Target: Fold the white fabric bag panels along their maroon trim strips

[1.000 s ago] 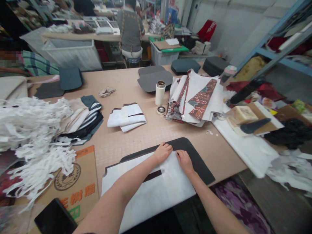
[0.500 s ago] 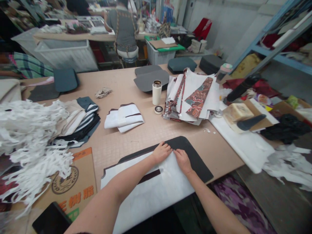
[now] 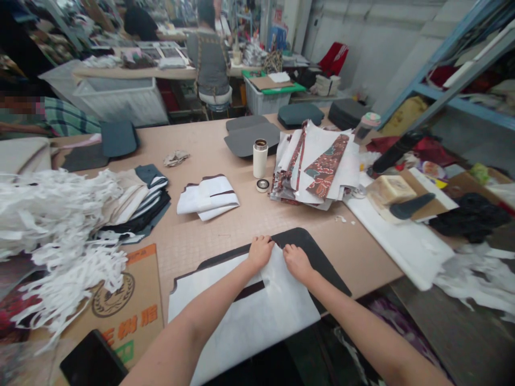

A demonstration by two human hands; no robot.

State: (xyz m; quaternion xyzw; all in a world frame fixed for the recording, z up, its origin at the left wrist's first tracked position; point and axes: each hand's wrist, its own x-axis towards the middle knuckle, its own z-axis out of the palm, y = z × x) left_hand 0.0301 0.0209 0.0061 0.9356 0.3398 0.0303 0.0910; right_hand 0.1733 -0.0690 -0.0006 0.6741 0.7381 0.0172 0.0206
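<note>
Drawn closer — left hand (image 3: 260, 251) and right hand (image 3: 295, 261) pinch thin white sheet (image 3: 257, 313) atop rounded dark panel (image 3: 322, 264).

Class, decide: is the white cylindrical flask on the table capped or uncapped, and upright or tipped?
Uncapped and upright: the white cylindrical flask stands on its base, mouth open; a small round cap lies beside it.

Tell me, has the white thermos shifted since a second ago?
No. The white thermos stands at the same spot, just behind its cap.
</note>
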